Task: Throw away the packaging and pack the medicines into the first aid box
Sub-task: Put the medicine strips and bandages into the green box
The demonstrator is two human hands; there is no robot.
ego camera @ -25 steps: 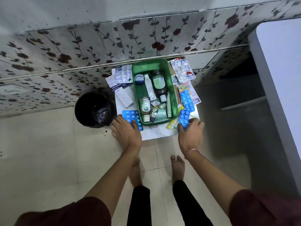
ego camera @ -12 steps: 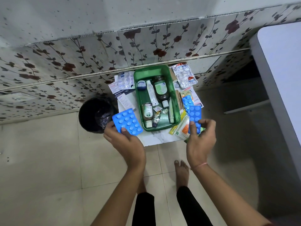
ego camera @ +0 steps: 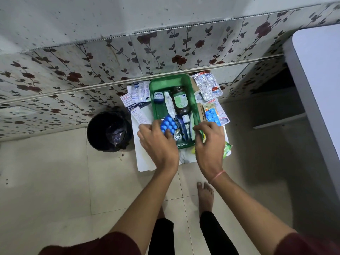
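The green first aid box [ego camera: 171, 83] sits at the frame's centre on a small white tabletop [ego camera: 145, 161]. Two blue blister strips show: one [ego camera: 168, 125] gripped in the left hand [ego camera: 158, 142] over the box, one [ego camera: 212, 115] lying right of it. Whether the right hand [ego camera: 209, 142] holds anything, I cannot tell. One black bin [ego camera: 108, 131] stands left on the tiled floor [ego camera: 46, 181].

Left hand [ego camera: 158, 144]: gripping a blue blister pack [ego camera: 167, 125] over the green first aid box [ego camera: 171, 82].
Right hand [ego camera: 209, 144]: resting at the box's near right corner.
Black bin [ego camera: 108, 131]: sitting left of the box.
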